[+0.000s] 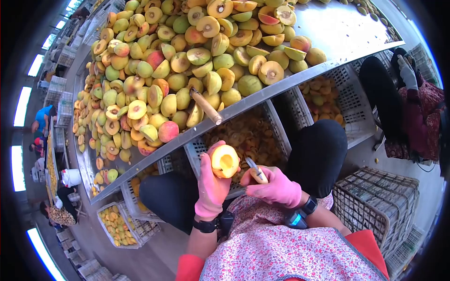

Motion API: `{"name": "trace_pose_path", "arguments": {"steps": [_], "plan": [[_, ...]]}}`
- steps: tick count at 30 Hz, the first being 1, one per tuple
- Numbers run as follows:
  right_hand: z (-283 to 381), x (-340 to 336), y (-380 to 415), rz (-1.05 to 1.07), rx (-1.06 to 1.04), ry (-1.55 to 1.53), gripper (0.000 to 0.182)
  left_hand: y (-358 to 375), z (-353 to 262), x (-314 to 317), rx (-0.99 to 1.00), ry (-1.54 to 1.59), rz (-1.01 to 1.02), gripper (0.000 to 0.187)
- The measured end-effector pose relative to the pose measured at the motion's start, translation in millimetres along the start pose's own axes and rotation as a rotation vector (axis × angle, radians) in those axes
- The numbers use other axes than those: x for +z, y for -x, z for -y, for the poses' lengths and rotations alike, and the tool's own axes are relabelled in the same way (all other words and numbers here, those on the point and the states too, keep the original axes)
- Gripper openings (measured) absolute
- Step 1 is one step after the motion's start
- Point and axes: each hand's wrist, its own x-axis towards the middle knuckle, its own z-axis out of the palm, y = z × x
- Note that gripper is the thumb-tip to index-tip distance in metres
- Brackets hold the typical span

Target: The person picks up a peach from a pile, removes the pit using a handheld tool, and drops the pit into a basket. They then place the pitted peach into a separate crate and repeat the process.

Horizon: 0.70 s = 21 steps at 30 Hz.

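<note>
My left hand (211, 185), in a pink glove, is closed around a peach half (224, 161). Its cut face is turned up and shows a smooth hollow where the pit would sit. Close by on the right, my right hand (277, 188), also pink-gloved, grips a small knife (256, 170) with a metal blade and a pale handle. The blade points up toward the fruit and stands apart from it. Beyond both hands, a wooden-handled tool (206, 107) lies on the heap of halved peaches (154, 79), its handle jutting over the table edge.
A metal table (337, 25) carries the heap, its raised edge (180, 140) crossing before me. Beneath stand plastic crates, one holding peach scraps (255, 133). A crate of fruit (117, 225) is at left, a stacked crate (375, 206) at right. A person (422, 112) sits at right.
</note>
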Motion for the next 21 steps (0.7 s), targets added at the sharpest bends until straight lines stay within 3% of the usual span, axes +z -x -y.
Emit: {"name": "trace_pose_path", "arguments": {"steps": [2,4,6,8,12,14,16,18,20,21], "plan": [[-17,13,-15,-0.045,-0.134,0.075,0.037,5,7,7,0.169,-0.223,-0.117,0.064],[-6,28,-25,-0.314,-0.395,0.398,0.039,12,6,15,0.303,-0.496,-0.1,0.06],[5,33,-28,-0.274,-0.369,0.411,0.04,11,15,4,0.355,-0.614,-0.099,0.059],[13,37,-29,-0.219,-0.332,0.613,0.031,15,19,0,0.396,-0.597,-0.136,0.056],[18,39,-27,-0.162,-0.338,0.589,0.026,22,11,-6,0.319,-0.426,-0.112,0.058],[17,36,-23,-0.195,-0.317,0.641,0.021,33,-9,10,0.722,-0.962,-0.269,0.055],[15,28,-21,-0.292,-0.428,0.471,0.022,61,-52,-9,0.594,-0.338,-0.307,0.054],[17,16,-18,-0.285,-0.345,0.44,0.022,95,-103,-36,0.746,-0.621,-0.578,0.058],[3,-3,-23,-0.258,-0.236,0.547,0.031,117,-148,-64,0.78,-1.224,-0.896,0.053],[1,-3,-26,-0.253,-0.247,0.542,0.031,119,-162,-78,0.791,-1.23,-0.898,0.053]]}}
